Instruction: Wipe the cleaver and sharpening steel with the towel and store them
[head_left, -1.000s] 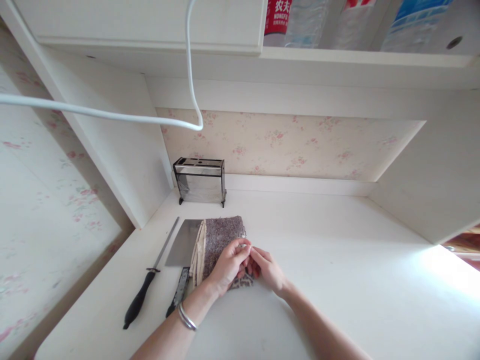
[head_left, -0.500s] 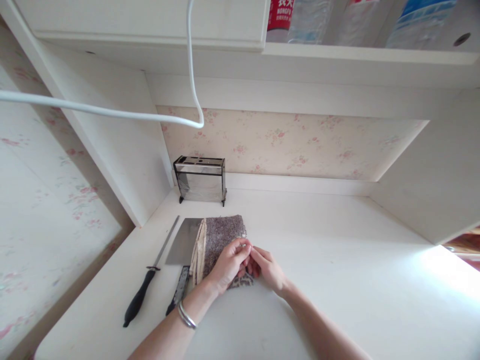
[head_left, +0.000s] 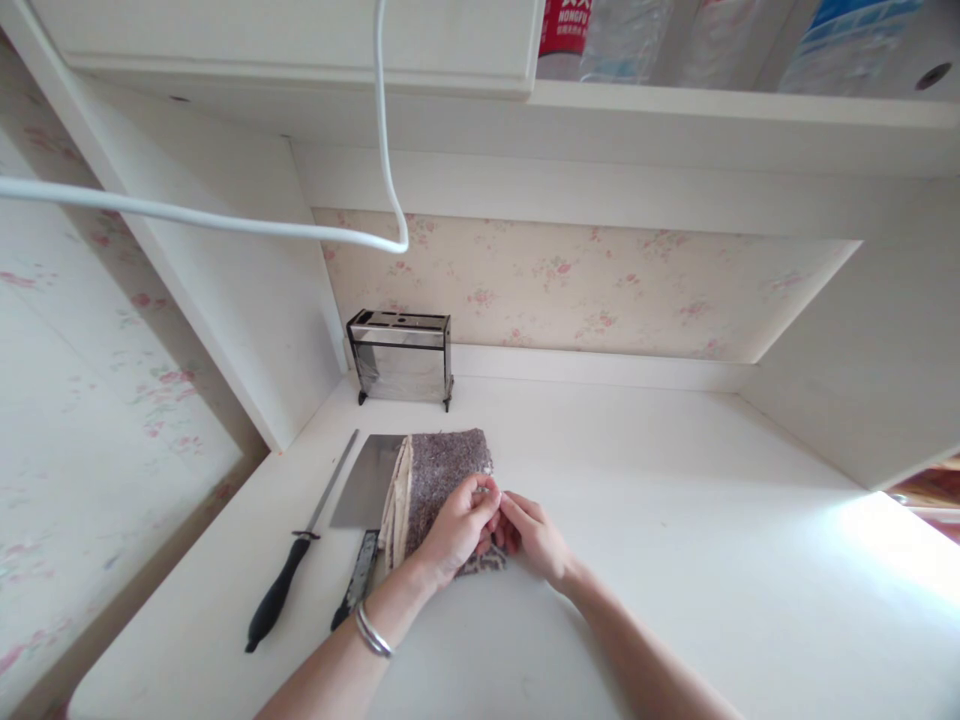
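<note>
My left hand [head_left: 461, 525], with a silver bangle on its wrist, rests over the right part of a folded brown-grey cloth [head_left: 446, 460]. Its fingers are curled into a pinch. My right hand [head_left: 536, 535] meets it at the cloth's right edge, thumb and fingers also pinched together. Whatever lies between the fingertips is too small or hidden to name. A cleaver [head_left: 367, 485] lies left of the cloth, which covers part of its blade; its dark handle points towards me. Farther left is a honing steel [head_left: 281, 590] with a black handle.
A metal and black knife block [head_left: 401, 360] stands at the back left of the white desk [head_left: 675, 560]. A white cable [head_left: 225, 225] hangs across the upper left. Overhead, a shelf [head_left: 712, 105] holds plastic bottles [head_left: 622, 40]. White side panels border the desk.
The view has shifted very slightly. Both hands keep the same pinched pose over the cloth, and nothing on the desk has moved.
</note>
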